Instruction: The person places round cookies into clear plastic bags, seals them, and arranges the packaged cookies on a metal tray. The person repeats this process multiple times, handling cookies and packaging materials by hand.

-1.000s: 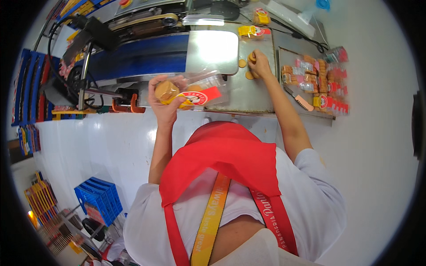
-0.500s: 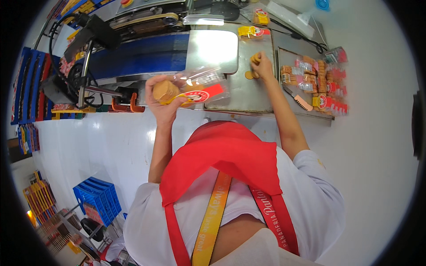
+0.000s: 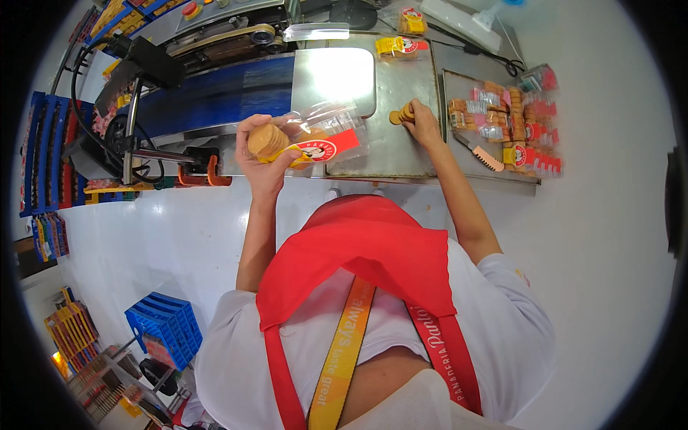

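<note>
My left hand (image 3: 259,159) is closed around a clear plastic bag of cookies (image 3: 321,147) with a red and yellow label. Round golden cookies (image 3: 266,139) are stacked at the bag's left end, between thumb and fingers. Over the metal tray (image 3: 387,154) my right hand (image 3: 424,127) pinches a short row of loose round cookies (image 3: 405,113). The leftmost of them is at the tray's surface; whether it rests there or is gripped is hard to tell.
Several filled cookie packs (image 3: 517,136) crowd a second tray at the right, beside a peach-handled serrated tool (image 3: 489,159). Another pack (image 3: 401,48) lies at the far edge. Left are a bright metal plate (image 3: 333,82), a blue conveyor belt (image 3: 208,93) and a black camera-like device (image 3: 154,61) on a stand.
My right hand has come slightly nearer to me, and the cookie lying by its fingers now lines up with those in the pinch. My left hand keeps holding the bag, barely shifted.
</note>
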The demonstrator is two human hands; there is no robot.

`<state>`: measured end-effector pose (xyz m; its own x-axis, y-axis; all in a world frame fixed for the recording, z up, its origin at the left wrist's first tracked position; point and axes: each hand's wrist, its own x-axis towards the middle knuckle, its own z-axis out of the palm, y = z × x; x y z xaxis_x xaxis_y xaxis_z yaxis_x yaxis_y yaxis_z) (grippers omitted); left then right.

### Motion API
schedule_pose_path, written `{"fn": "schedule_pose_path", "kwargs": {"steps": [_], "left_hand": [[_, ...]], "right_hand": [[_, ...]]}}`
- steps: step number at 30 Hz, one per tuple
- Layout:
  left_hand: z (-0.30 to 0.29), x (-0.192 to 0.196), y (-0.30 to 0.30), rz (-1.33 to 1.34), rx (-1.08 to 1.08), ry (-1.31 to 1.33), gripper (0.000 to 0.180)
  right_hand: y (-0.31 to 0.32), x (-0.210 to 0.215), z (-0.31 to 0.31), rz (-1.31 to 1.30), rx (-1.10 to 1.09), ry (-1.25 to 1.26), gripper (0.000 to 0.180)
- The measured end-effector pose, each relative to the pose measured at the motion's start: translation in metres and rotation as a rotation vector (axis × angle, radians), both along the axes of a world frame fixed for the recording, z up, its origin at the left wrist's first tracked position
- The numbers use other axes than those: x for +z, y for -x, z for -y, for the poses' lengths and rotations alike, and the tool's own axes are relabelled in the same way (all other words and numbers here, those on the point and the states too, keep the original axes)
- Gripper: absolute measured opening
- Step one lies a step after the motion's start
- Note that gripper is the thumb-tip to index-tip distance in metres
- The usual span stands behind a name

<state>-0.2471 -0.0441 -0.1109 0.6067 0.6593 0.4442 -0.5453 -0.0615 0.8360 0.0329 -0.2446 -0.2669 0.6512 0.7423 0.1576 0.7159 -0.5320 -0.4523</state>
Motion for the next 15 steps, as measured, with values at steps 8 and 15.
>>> {"fn": "schedule_pose_path", "kwargs": {"steps": [8,15], "left_hand": [[0.004,-0.003,0.001,0.006,0.034,-0.013,0.061],[0.006,-0.003,0.005,-0.036,0.095,-0.113,0.059]], "right_hand": [[-0.002,0.009,0.002,0.019,-0.01,0.062,0.045],[0.021,0.07,-0.007,-0.161,-0.115,-0.373,0.049]]}}
